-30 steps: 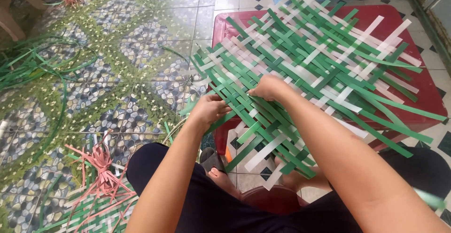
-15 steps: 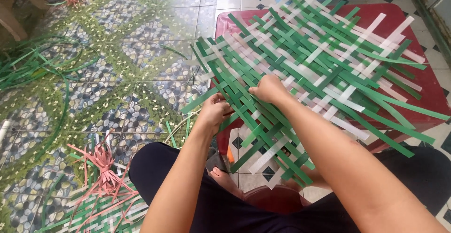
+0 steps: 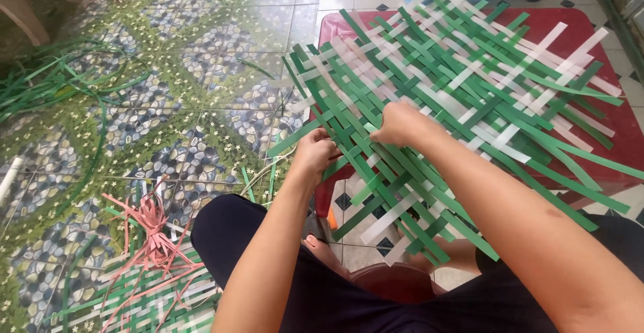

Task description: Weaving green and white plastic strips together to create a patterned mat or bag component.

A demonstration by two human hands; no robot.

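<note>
— Hands first: what has each got hold of?

— Left hand [image 3: 314, 150] is curled at the near left edge of the flat woven mat of green and white plastic strips [image 3: 463, 98], fingers pinched on a loose green strip end [image 3: 295, 138] that sticks out over the floor. Right hand [image 3: 401, 122] lies knuckles-up on the weave just beside it, fingertips tucked down among the strips; whether it grips one or only presses on them, I cannot tell.

— And where does the mat sit?

— Spread across a low red plastic table [image 3: 620, 115], its near corner hanging off the edge above the person's lap and bare feet, with loose strip ends fanning out on every side.

— Anything lying around it?

— Patterned tile floor [image 3: 168, 85] with a bundle of loose pink strips [image 3: 151, 229] by the left knee, resting on a second green and white woven piece [image 3: 144, 299]. Long green strips [image 3: 47, 85] are heaped well off to the left.
</note>
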